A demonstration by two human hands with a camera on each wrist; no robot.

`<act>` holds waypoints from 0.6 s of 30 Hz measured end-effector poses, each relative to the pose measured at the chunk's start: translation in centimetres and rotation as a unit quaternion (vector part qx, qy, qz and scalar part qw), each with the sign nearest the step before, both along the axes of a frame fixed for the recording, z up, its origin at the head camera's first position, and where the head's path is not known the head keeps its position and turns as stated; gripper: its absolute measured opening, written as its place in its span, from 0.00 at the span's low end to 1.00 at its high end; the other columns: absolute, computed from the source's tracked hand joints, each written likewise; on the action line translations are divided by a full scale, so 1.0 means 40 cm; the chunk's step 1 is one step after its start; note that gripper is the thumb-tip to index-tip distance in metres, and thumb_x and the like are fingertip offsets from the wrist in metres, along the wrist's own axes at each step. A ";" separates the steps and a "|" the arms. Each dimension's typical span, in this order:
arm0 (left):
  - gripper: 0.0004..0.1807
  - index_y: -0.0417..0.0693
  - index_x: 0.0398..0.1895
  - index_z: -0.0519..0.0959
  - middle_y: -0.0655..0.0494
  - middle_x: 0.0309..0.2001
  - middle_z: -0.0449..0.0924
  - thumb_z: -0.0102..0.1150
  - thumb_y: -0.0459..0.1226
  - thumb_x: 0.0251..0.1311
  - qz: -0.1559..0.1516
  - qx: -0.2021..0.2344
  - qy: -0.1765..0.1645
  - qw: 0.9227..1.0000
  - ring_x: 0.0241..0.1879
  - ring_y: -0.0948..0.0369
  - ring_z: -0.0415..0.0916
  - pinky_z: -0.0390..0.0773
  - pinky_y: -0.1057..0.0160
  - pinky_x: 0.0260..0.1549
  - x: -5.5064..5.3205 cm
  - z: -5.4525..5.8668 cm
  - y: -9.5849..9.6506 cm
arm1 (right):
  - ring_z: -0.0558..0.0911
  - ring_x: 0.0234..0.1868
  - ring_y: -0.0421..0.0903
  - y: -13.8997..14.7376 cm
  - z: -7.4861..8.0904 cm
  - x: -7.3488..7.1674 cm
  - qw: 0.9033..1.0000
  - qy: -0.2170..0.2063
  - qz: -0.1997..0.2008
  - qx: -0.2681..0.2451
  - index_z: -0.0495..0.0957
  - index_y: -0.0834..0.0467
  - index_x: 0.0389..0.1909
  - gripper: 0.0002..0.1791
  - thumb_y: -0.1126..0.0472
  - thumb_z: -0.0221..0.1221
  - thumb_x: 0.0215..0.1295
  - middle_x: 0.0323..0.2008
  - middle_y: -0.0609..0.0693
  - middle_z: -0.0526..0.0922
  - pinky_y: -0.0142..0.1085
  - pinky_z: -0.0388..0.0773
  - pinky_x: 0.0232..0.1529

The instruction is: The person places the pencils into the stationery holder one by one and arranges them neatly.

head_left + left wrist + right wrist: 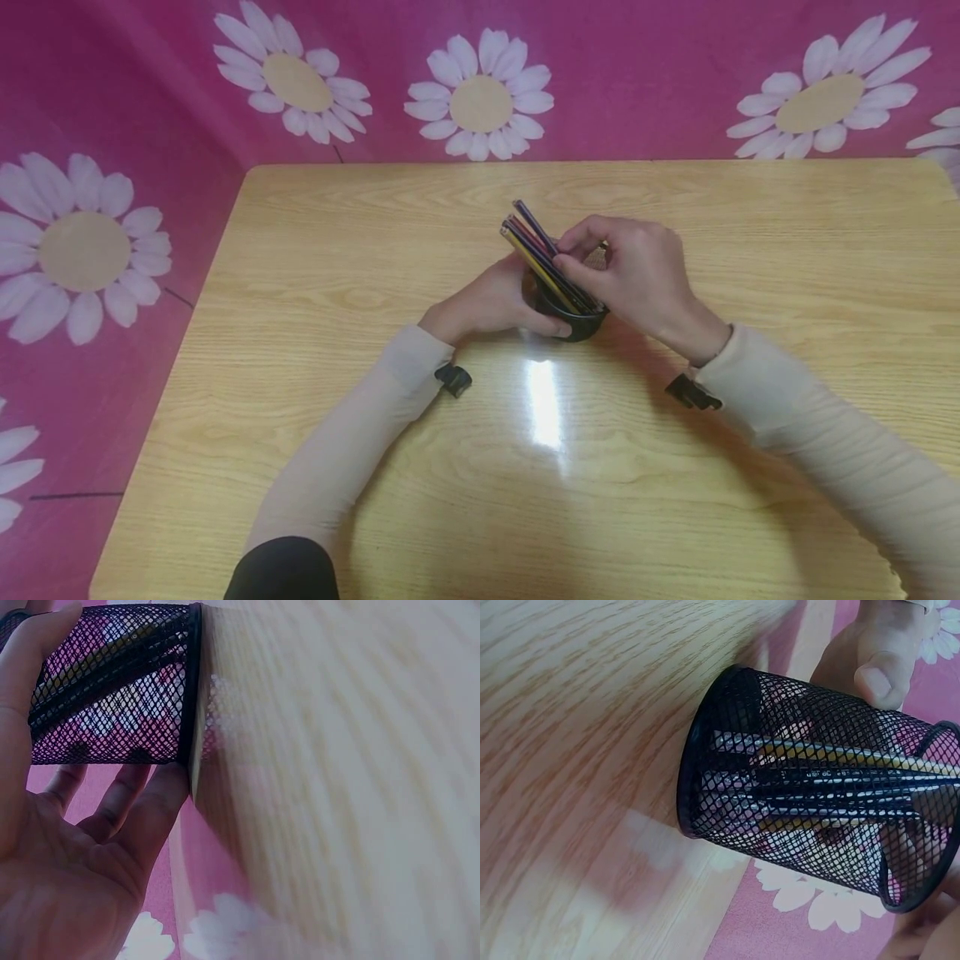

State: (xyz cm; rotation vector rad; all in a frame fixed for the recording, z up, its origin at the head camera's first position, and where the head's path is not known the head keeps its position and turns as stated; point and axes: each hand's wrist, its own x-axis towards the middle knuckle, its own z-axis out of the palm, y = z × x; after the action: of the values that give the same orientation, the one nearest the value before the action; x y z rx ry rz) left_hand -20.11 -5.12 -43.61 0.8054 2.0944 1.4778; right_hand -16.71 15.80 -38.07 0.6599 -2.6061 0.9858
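Observation:
A black mesh pencil cup (583, 327) stands on the table, slightly tilted in the head view, and holds several pencils (542, 268), one of them yellow. My left hand (491, 298) grips the cup from the left, thumb on the near side and fingers round the far side. Above the rim, my right hand (645, 271) pinches a dark blue pencil (531, 221) between thumb and forefinger. In the right wrist view the pencils' lower ends show through the mesh cup (817, 787). The left wrist view shows the left palm (67, 877) beside the cup.
The light wood table (300, 250) reaches back to a pink cloth (630, 75) with large white flowers. More of that cloth hangs on the left. A bright light reflection (544, 404) lies on the tabletop in front of the cup.

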 end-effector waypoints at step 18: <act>0.56 0.43 0.78 0.65 0.50 0.71 0.77 0.90 0.35 0.47 -0.005 -0.015 0.019 1.000 0.68 0.62 0.74 0.65 0.64 0.74 -0.006 0.002 -0.012 | 0.71 0.23 0.42 0.065 0.006 -0.005 0.995 0.005 -0.046 -0.092 0.91 0.58 0.46 0.10 0.57 0.67 0.75 0.31 0.47 0.88 0.30 0.63 0.25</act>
State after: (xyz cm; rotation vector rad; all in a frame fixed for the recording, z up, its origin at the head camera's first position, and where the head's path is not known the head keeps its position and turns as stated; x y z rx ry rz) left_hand -20.33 -5.60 -43.53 0.8390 2.1315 1.4331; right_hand -16.91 18.40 -37.84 0.4940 -2.4737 1.1729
